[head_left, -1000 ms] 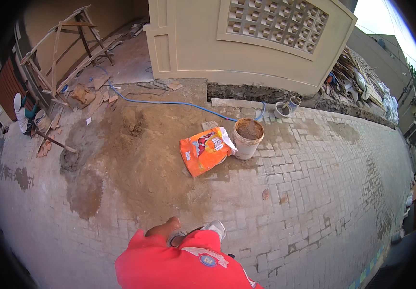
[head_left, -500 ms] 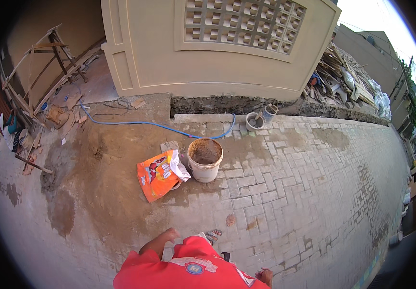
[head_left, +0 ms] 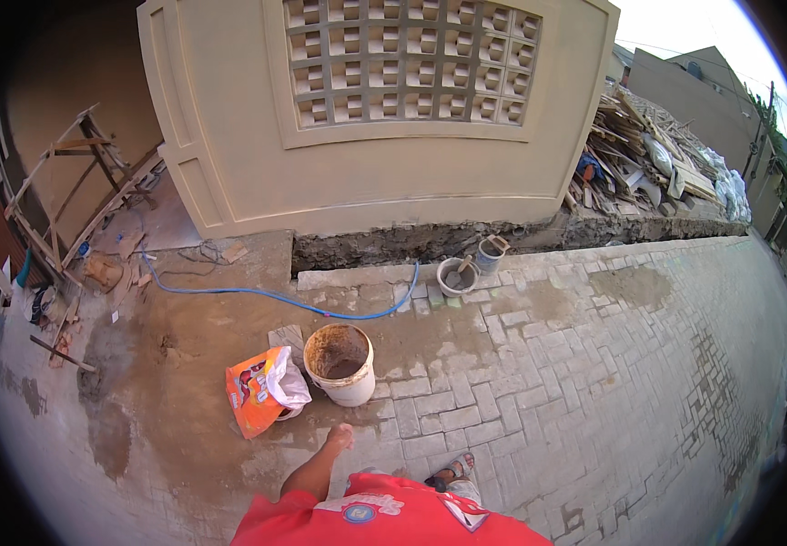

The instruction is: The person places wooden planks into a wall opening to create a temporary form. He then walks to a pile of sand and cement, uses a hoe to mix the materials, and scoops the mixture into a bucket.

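Note:
My left hand [head_left: 342, 437] is stretched forward in front of my red shirt, its fingers loosely curled with nothing seen in them. It is a short way on the near side of a white bucket [head_left: 354, 391], apart from it. The bucket's inside is caked with brown, and some dark grey stuff lies in it. Against its left side leans an orange and white plastic sack [head_left: 257, 400], its mouth folded open. My right hand is out of sight.
A blue hose [head_left: 266, 292] curves over sandy paving beyond the bucket. A smaller bucket [head_left: 458, 277] and a grey-blue container [head_left: 490, 253] stand by a trench [head_left: 393, 244] along the wall. Wooden trestles [head_left: 56, 196] stand left; scrap planks [head_left: 634, 150] are heaped right.
My left arm has reached farther forward, and I am closer to the bucket and sack. My right hand, seen earlier at the lower right, has left the view. One sandalled foot has stepped forward.

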`<state>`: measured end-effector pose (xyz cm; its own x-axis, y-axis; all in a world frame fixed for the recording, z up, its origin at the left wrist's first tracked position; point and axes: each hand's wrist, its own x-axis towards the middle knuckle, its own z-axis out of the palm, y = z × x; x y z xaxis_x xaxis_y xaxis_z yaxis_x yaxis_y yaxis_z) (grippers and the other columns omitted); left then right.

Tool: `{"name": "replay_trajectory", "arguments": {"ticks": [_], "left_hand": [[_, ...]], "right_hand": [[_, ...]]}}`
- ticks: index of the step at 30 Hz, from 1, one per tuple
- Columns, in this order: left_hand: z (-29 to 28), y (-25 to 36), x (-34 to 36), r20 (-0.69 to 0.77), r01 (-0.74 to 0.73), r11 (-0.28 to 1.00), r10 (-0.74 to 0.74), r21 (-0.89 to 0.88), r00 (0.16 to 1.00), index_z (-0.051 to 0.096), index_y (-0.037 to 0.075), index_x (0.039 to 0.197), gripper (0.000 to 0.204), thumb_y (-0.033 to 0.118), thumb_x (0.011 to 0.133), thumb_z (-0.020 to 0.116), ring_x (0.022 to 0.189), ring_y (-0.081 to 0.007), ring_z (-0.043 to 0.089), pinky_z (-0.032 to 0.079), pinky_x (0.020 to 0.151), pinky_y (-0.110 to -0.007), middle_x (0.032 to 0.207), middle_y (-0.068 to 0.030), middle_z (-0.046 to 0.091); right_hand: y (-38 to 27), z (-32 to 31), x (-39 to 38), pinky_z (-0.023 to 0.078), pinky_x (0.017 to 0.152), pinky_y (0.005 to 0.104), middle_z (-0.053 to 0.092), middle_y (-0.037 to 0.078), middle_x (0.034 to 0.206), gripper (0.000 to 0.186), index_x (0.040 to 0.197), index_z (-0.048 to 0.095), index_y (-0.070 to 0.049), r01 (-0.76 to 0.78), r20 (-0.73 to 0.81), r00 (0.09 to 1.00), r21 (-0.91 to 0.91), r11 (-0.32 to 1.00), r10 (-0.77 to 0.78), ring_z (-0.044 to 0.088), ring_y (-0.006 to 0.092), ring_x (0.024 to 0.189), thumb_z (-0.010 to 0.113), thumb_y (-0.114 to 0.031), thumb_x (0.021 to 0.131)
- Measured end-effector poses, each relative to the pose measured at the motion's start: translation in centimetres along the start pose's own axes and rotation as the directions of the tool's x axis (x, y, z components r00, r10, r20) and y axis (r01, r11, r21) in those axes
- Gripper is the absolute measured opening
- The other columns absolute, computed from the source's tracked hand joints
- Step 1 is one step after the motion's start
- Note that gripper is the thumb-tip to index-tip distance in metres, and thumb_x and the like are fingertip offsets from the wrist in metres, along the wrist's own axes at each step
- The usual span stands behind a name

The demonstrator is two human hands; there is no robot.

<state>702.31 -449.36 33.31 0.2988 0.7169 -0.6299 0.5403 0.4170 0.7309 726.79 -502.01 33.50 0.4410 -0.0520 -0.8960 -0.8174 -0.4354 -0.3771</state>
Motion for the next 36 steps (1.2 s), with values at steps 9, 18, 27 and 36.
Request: {"name": "replay_trajectory", "arguments": {"ticks": [9,18,27,36], "left_hand": [[10.3,-8.2,-6.7,0.595,-0.814,0.304,0.564,0.494,0.572,0.059,0.009,0.058,0.021,0.029,0.065,0.059,0.058,-0.0326,0.059,0.046,0.047,-0.044,0.059,-0.0128,0.058],[21.3,12.8,-0.7,0.059,0.278,0.960,-0.276,-0.024,0.959,0.048,0.006,0.116,0.030,0.014,0.088,0.042,0.056,-0.0181,0.060,0.042,0.046,-0.029,0.082,-0.0082,0.060],[25.9,16.9,6.8,0.028,0.428,0.903,-0.429,0.035,0.903,0.051,0.006,0.110,0.028,0.016,0.086,0.040,0.055,-0.0200,0.060,0.040,0.042,-0.030,0.080,-0.0090,0.059],[30.2,32.1,16.9,-0.041,0.322,0.943,-0.326,-0.089,0.944,0.053,0.005,0.107,0.023,0.013,0.088,0.044,0.057,-0.0180,0.059,0.044,0.044,-0.029,0.078,-0.0103,0.059]], "right_hand": [[-24.8,-9.8,9.2,0.047,0.037,0.0366,0.049,0.012,0.059,0.029,0.100,0.052,0.007,0.328,-0.131,0.938,0.028,0.944,-0.322,0.057,0.0263,0.046,0.042,-0.005,0.075],[-43.1,-6.3,12.3,0.051,0.045,0.0343,0.047,0.005,0.058,0.036,0.105,0.050,0.003,0.445,0.058,0.895,-0.186,0.876,-0.443,0.054,0.0207,0.048,0.032,-0.006,0.076],[-46.5,-9.3,18.9,0.049,0.043,0.0370,0.048,0.008,0.060,0.031,0.106,0.049,0.001,0.183,-0.030,0.982,-0.122,0.976,-0.188,0.056,0.0236,0.049,0.033,-0.008,0.081],[-57.0,-6.6,21.8,0.050,0.043,0.0368,0.046,0.008,0.060,0.035,0.111,0.048,0.003,0.011,-0.056,0.998,-0.147,0.989,-0.020,0.056,0.0254,0.050,0.036,-0.014,0.082]]}}
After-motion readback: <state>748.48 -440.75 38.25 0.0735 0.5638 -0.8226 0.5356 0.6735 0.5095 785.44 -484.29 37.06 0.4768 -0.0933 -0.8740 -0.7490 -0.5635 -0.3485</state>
